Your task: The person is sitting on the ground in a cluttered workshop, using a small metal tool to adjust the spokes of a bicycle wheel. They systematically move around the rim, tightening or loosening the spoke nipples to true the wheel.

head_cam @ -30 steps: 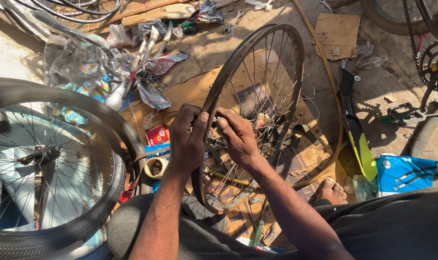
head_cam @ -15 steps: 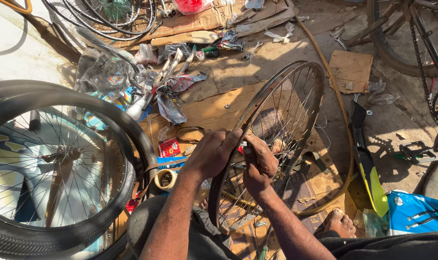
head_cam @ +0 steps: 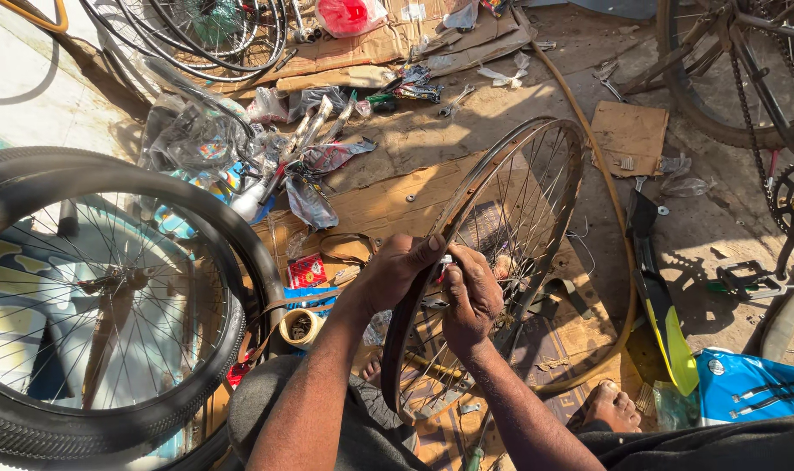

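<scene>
A large tyred wheel (head_cam: 100,305) is standing at the near left, its black tyre filling that corner. A roll of tape (head_cam: 301,327) is lying just beside it on flattened cardboard (head_cam: 379,205). Crumpled plastic bags (head_cam: 187,135) and loose tools (head_cam: 314,131) are lying scattered at the far left. A red bag (head_cam: 349,16) is sitting at the far edge. A blue bag (head_cam: 746,388) is lying at the near right. A bicycle chainring (head_cam: 793,196) is showing at the right edge.

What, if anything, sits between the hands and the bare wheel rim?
Nothing visible: the left hand grips the bare wheel rim directly, and the right hand works at its inner edge among the spokes.
</scene>
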